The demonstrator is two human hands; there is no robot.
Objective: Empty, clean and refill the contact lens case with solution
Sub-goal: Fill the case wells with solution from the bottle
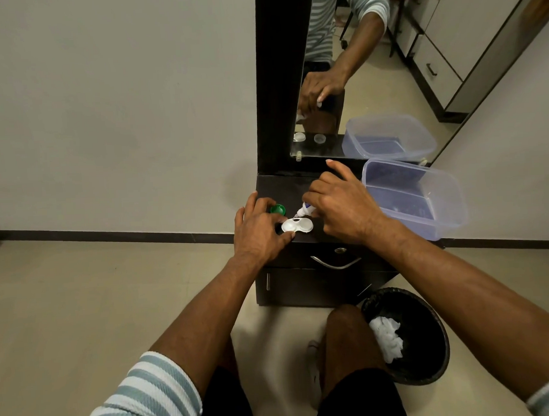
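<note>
So from the head cam: the white contact lens case sits on the dark dresser top, near its front edge, roughly dead centre of the shot. The left hand comes in from 9 o'clock of the case and pins its left well between thumb and fingers. The right hand is at 3 o'clock, curled round a small solution bottle, forefinger sticking out straight, with the nozzle tipped down to just above the case's right well. Looks like the refill step to me, so most of the job should be behind it. A green cap lies at about 11 o'clock of the case, half tucked behind the left fingers. The case itself is tiny, light, hard plastic, and probably slick if wet, so I'd guess it skates around unless you hold it by the outer rim like this; the bottle should be soft enough to squeeze from the middle. Containers: the clear plastic tub at 2 o'clock looks empty or nearly so, hard to tell. The black bin on the floor at 5 o'clock has crumpled white tissue in it. Can't make out any liquid in the wells.
</note>
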